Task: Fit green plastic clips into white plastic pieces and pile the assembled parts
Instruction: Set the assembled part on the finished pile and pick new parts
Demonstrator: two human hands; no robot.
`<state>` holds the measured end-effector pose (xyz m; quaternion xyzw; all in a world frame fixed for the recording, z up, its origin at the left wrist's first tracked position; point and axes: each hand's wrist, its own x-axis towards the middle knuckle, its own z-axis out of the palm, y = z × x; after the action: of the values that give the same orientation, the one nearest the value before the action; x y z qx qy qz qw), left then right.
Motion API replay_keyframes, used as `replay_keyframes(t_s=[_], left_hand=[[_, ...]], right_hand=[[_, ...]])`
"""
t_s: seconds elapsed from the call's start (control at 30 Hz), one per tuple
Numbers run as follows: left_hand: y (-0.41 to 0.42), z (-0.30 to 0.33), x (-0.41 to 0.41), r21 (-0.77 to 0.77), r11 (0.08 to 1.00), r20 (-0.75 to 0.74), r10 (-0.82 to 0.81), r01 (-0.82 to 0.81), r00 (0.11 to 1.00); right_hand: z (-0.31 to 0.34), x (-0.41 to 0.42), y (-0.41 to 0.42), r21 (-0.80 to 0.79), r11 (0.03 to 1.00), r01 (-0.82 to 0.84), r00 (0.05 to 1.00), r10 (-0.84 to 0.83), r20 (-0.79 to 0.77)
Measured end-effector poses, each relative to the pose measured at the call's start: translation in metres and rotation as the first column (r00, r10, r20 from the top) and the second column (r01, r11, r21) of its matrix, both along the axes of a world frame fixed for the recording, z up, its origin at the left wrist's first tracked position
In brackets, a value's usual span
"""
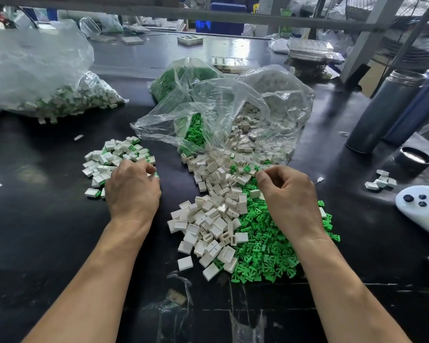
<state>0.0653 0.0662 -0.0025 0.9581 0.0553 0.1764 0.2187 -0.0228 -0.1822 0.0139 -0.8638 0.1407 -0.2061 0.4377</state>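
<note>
Loose white plastic pieces lie heaped at the centre, beside a spread of green clips on the black table. A pile of assembled white-and-green parts sits to the left. My left hand rests on the near edge of that pile, fingers curled down around an assembled part whose green end shows at the fingertips. My right hand hovers over the clips, its fingers curled, with thumb and forefinger meeting at the edge of the white heap. Nothing shows between them.
An open clear bag spills white pieces and green clips behind the heap. A bag of assembled parts lies far left. Two dark cylinders, a black lid, a few white pieces and a white device sit at right.
</note>
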Motion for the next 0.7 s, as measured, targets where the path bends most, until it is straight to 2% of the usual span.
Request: replay_keyframes(t_s=[0.1, 0.2, 0.27, 0.33, 0.37, 0.43, 0.57, 0.7], left_hand=[[-0.003, 0.005, -0.004, -0.038, 0.998, -0.024, -0.050, 0.049, 0.998], [-0.009, 0.017, -0.015, -0.313, 0.932, -0.155, -0.238, 0.181, 0.959], [-0.013, 0.026, -0.023, -0.500, 0.824, -0.277, -0.444, 0.266, 0.852], [-0.015, 0.031, -0.029, -0.582, 0.752, -0.344, -0.574, 0.311, 0.743], [-0.016, 0.032, -0.031, -0.598, 0.737, -0.360, -0.598, 0.315, 0.716], [-0.016, 0.031, -0.030, -0.602, 0.735, -0.366, -0.601, 0.312, 0.710], [-0.019, 0.027, -0.029, -0.589, 0.740, -0.307, -0.577, 0.326, 0.757], [-0.025, 0.023, -0.031, -0.579, 0.749, -0.241, -0.533, 0.321, 0.811]], right_hand=[[0.000, 0.000, -0.003, -0.046, 0.999, -0.004, 0.999, 0.002, -0.047], [0.001, 0.000, -0.008, -0.096, 0.995, -0.001, 0.993, -0.010, -0.118], [0.002, 0.000, -0.012, -0.130, 0.992, 0.001, 0.987, -0.021, -0.157], [0.005, -0.001, -0.015, -0.153, 0.988, -0.008, 0.982, -0.021, -0.187], [0.006, -0.001, -0.016, -0.168, 0.986, -0.010, 0.979, -0.025, -0.201], [0.009, -0.002, -0.021, -0.206, 0.979, -0.001, 0.974, -0.046, -0.224], [0.012, -0.003, -0.032, -0.230, 0.973, -0.013, 0.962, -0.050, -0.267], [0.018, -0.008, -0.043, -0.070, 0.985, -0.160, 0.929, 0.126, -0.347]])
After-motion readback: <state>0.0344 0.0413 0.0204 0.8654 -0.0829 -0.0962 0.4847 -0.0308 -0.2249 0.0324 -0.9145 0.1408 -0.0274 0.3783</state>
